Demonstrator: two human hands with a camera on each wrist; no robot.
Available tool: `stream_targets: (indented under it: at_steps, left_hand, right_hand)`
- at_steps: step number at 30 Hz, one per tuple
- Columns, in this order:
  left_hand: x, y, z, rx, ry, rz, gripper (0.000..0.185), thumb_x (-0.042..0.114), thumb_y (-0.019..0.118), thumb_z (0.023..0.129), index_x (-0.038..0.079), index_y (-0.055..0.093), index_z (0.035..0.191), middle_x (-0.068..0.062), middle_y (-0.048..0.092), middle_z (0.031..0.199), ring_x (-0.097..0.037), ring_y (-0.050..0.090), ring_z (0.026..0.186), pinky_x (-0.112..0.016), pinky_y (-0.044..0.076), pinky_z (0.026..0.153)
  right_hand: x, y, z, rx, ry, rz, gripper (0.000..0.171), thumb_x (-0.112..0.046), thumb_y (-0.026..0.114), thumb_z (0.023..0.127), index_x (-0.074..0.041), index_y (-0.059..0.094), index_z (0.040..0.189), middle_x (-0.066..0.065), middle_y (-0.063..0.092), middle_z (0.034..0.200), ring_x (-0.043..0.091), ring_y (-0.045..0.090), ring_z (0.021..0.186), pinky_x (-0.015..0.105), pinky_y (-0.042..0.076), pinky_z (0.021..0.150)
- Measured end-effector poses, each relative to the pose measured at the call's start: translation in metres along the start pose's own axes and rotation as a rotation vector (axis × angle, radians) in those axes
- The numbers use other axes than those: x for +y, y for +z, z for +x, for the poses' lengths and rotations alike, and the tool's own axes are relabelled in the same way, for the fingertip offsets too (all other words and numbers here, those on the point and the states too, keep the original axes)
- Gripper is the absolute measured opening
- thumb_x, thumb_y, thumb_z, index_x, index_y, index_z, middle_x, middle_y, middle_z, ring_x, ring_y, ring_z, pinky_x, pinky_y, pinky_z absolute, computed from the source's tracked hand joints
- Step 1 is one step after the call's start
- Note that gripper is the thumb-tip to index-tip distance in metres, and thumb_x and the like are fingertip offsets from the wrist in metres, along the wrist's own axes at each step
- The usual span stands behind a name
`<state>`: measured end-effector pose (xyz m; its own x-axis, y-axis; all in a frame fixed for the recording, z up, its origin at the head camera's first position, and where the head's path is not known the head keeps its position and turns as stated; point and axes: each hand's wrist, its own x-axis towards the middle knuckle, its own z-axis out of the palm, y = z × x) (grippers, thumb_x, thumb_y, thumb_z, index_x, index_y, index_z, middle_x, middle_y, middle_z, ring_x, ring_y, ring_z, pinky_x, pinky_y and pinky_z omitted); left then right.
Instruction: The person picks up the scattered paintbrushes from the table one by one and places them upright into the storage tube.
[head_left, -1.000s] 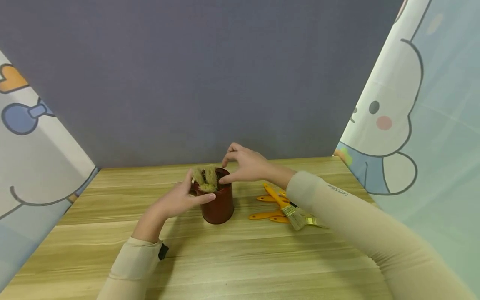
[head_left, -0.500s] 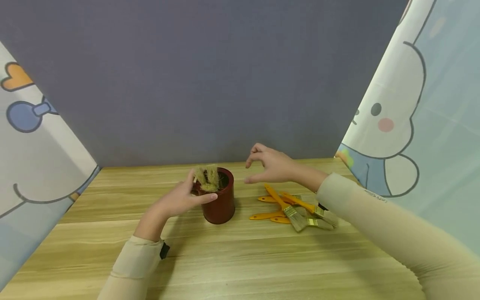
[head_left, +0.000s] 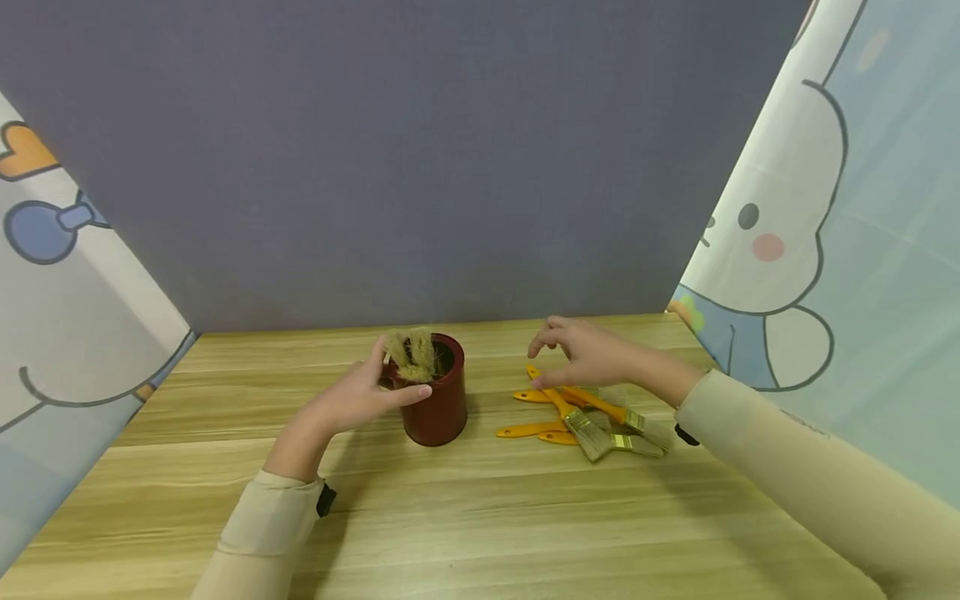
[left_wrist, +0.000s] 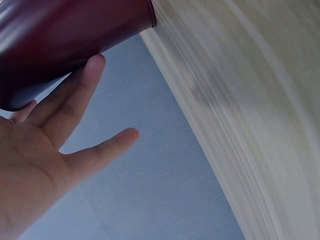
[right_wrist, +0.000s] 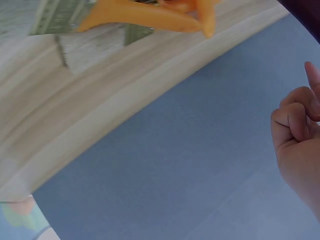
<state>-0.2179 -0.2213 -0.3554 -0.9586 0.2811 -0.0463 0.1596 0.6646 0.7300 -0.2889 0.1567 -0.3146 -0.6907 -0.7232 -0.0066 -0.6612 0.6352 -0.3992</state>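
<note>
A dark red can [head_left: 437, 417] stands upright on the table. Bristle heads [head_left: 417, 358] of paintbrushes poke out of its mouth on the left. My left hand [head_left: 352, 404] holds the can from the left, thumb across its front near the rim; in the left wrist view fingers [left_wrist: 75, 100] touch its side and one finger stands apart from it. Right of the can lies a pile of paintbrushes [head_left: 585, 433] with orange handles. Over the far end of the pile, my right hand [head_left: 592, 354] hovers with bent fingers and holds nothing; its thumb tip is close to one handle [head_left: 551, 390].
A pale wooden table [head_left: 450, 525] spreads under everything. Behind it rises a plain grey wall [head_left: 435, 167]. Cartoon-printed curtains [head_left: 877, 250] hang at both sides.
My right hand has moved away from the can's mouth, to the right and then down over the pile of paintbrushes. The left hand and the can have stayed in place.
</note>
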Motion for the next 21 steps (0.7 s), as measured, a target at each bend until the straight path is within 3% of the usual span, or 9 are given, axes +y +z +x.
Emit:
stream_targets:
  at_steps: [5,9,15,21]
  left_hand:
    - [0.002,0.001,0.0,-0.002,0.008,0.002,0.077,0.062,0.074,0.095,0.019,0.03,0.142,-0.018,0.064,0.145,-0.034,0.062,0.137,-0.055,0.051,0.111]
    - [0.003,0.001,0.001,-0.002,0.012,0.012,0.077,0.062,0.073,0.095,0.019,0.03,0.142,-0.017,0.065,0.143,-0.033,0.063,0.135,-0.054,0.052,0.11]
    - [0.001,0.0,-0.001,0.006,0.003,0.028,0.079,0.062,0.073,0.096,0.018,0.029,0.144,-0.016,0.066,0.141,-0.033,0.064,0.133,-0.054,0.053,0.109]
    - [0.001,-0.002,-0.001,-0.005,0.017,0.019,0.082,0.061,0.072,0.096,0.015,0.028,0.147,-0.018,0.063,0.146,-0.035,0.061,0.139,-0.055,0.051,0.111]
  right_hand:
    - [0.01,0.007,-0.009,-0.044,0.035,-0.03,0.065,-0.061,0.083,0.087,-0.029,0.065,0.14,-0.001,0.062,0.126,0.022,0.061,0.113,0.039,0.052,0.086]
    - [0.018,0.013,-0.015,-0.106,0.07,-0.019,0.08,-0.065,0.083,0.085,-0.026,0.058,0.151,0.004,0.06,0.126,0.024,0.061,0.107,0.04,0.05,0.084]
    - [0.029,0.023,-0.019,-0.169,0.098,0.001,0.089,-0.066,0.084,0.083,-0.027,0.051,0.157,0.009,0.056,0.131,0.023,0.057,0.096,0.037,0.047,0.076]
    - [0.038,0.026,-0.024,-0.147,0.1,-0.012,0.09,-0.06,0.087,0.083,-0.026,0.05,0.158,0.01,0.057,0.134,0.029,0.061,0.12,0.046,0.054,0.087]
